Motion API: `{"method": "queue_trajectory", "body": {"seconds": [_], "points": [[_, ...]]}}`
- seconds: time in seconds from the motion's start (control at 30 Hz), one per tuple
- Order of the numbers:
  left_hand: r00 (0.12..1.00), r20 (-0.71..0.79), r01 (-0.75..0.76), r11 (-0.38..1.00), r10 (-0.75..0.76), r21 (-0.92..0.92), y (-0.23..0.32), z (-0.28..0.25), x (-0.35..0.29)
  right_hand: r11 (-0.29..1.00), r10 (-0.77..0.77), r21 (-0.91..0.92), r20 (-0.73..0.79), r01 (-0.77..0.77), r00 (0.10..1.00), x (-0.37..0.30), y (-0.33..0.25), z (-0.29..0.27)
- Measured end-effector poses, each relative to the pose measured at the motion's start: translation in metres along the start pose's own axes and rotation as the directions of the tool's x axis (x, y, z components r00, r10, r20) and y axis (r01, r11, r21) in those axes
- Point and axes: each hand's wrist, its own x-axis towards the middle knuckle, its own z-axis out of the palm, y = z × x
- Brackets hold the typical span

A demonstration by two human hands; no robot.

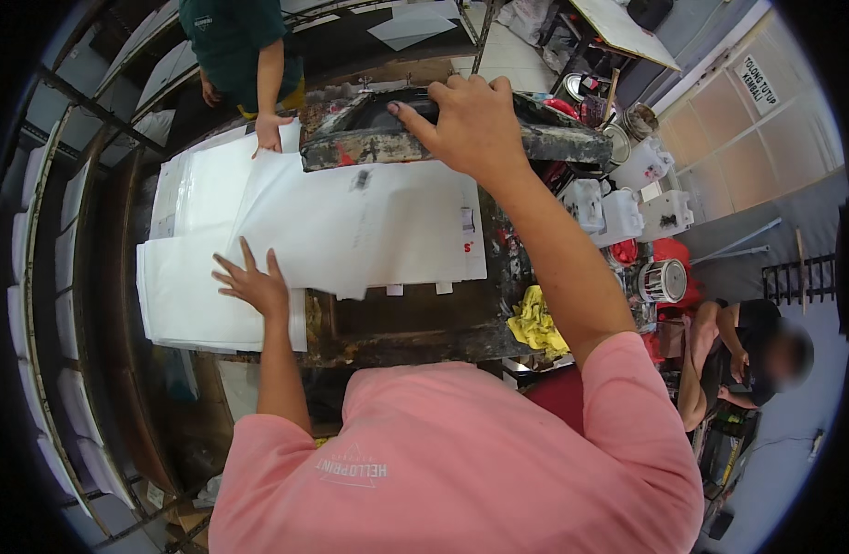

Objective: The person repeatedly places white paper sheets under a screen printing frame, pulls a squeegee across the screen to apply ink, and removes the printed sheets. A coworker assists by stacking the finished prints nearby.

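My left hand point(256, 285), fingers spread wide, lies at the edge of a loose white sheet point(332, 231), over a stack of white sheets point(189, 305). The loose sheet slants across the bench, and a dark smudge shows near its top. My right arm reaches forward, and my right hand point(475, 127) is closed over an ink-stained screen printing frame point(563, 145). The frame stands tilted behind the sheet; my fingertips are partly hidden by the hand. At the far left, a co-worker's hand point(271, 132) touches the sheet's upper corner.
A crumpled yellow cloth point(537, 321) lies at the bench's right edge. White plastic jugs point(620, 217) and a paint-smeared can point(663, 280) stand to the right. Racks of sheets point(65, 268) line the left side. Another person point(757, 355) sits at the right.
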Motion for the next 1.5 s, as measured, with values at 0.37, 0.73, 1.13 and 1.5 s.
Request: {"method": "queue_trajectory", "body": {"seconds": [0.37, 0.73, 1.13, 1.5], "points": [[0.676, 0.487, -0.517, 0.827, 0.553, -0.22, 0.162, 0.115, -0.143, 1.0, -0.02, 0.019, 0.021, 0.019, 1.0, 0.023, 0.013, 0.003], [0.66, 0.473, -0.541, 0.806, 0.584, -0.24, 0.157, 0.113, -0.139, 0.999, -0.033, 0.02, -0.073, 0.034, 0.997, 0.022, 0.009, 0.006], [0.669, 0.729, 0.669, -0.547, 0.146, -0.504, 0.203, -0.075, -0.049, 1.0, -0.023, 0.013, 0.321, 0.02, 0.947, -0.1, -0.008, 0.031], [0.175, 0.983, 0.899, -0.399, -0.051, -0.181, 0.114, 0.052, -0.12, 0.991, -0.055, 0.131, 0.612, -0.032, 0.789, -0.261, -0.031, 0.119]]}}
